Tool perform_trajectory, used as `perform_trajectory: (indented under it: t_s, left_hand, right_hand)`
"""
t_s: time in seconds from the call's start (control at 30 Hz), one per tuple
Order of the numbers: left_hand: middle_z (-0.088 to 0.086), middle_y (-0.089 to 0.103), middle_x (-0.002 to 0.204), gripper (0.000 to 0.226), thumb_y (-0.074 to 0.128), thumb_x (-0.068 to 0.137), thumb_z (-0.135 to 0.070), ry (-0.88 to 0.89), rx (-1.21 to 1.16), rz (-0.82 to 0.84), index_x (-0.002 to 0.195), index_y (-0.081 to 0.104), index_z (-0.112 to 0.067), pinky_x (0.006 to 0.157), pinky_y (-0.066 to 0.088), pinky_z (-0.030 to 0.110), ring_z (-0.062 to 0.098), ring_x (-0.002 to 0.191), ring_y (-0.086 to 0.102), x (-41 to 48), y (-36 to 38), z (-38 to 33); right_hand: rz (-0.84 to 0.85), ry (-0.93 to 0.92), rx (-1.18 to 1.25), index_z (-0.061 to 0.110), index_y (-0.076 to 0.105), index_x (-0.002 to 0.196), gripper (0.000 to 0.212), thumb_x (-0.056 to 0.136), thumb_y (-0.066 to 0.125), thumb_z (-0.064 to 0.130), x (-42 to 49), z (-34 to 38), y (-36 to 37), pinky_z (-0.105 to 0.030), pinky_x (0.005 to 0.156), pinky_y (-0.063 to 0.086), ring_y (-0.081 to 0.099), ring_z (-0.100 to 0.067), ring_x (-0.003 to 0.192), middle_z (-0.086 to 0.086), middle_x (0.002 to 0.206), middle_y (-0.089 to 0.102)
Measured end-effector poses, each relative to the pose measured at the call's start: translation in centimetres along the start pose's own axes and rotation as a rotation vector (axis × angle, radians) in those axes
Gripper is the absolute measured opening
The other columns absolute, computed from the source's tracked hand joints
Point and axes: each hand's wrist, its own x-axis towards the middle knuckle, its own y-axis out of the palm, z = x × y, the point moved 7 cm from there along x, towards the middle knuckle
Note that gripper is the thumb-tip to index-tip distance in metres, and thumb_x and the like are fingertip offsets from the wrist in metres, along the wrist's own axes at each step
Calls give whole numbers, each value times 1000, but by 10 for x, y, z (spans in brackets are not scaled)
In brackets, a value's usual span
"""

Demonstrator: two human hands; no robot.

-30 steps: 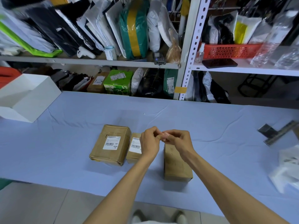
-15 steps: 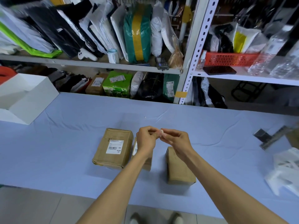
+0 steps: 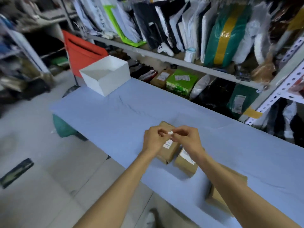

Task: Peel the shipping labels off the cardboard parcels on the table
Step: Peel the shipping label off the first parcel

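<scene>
Nothing is reading clearly. The shipping label on the left parcel and the second label on the middle parcel are showing dark print, blurring past legibility.

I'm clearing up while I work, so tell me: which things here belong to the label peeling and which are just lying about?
Job: left hand and right hand, pinching a balled-up label; left parcel and middle parcel, labels still on; right parcel, under the forearm.
Lying about: white box, red bin, green package on the lower shelf.
</scene>
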Motion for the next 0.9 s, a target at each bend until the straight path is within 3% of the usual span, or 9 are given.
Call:
perform_trajectory:
  t_s: [0.17, 0.33, 0.43, 0.57, 0.77, 0.9]
  left_hand:
    - [12, 68, 67, 18, 74, 81, -18, -108, -95, -72, 82, 62, -4, 60, 58, 27, 18, 60, 66, -24, -66, 40]
    - [-3, 64, 64, 17, 72, 80, -31, -154, 87, -134, 78, 60, -18, 62, 54, 32, 15, 58, 60, -27, -144, 85]
    - [-6, 62, 66, 18, 70, 80, -35, -164, 163, -162, 78, 61, -19, 64, 53, 31, 16, 62, 60, -21, -188, 104]
    - [-4, 64, 71, 17, 68, 82, -34, -149, 222, -159, 79, 60, -20, 56, 43, 20, 14, 65, 58, 4, -246, 125]
    - [-1, 63, 67, 17, 67, 83, -30, -150, 232, -176, 72, 54, -26, 56, 44, 27, 11, 57, 53, 42, -328, 159]
    - [-5, 63, 70, 20, 67, 84, -39, -124, 248, -153, 73, 56, -26, 54, 39, 21, 11, 62, 55, 79, -379, 169]
  right_hand:
    - [246, -33, -115, 2, 71, 79, 19, 73, 70, -17, 2, 4, 87, -20, 62, 51, 63, -5, 59, -6, 69, 67]
    - [440, -80, -189, 11, 71, 73, 23, 71, 75, -12, 2, 9, 183, -17, 60, 48, 60, -2, 57, 1, 64, 67]
    - [476, -109, -257, 7, 71, 75, 19, 70, 76, -11, 9, 16, 232, -14, 61, 49, 62, -3, 58, -6, 67, 68]
    - [514, -160, -269, 10, 72, 72, 21, 68, 78, -10, 31, 29, 296, -22, 66, 55, 66, -16, 65, -13, 72, 71]
    - [510, -143, -280, 5, 75, 75, 18, 69, 76, -12, 64, 44, 394, -32, 73, 59, 71, -23, 71, -15, 75, 73]
    - [419, -140, -273, 3, 73, 80, 22, 71, 70, -16, 89, 54, 440, -35, 78, 59, 72, -27, 79, -16, 82, 74]
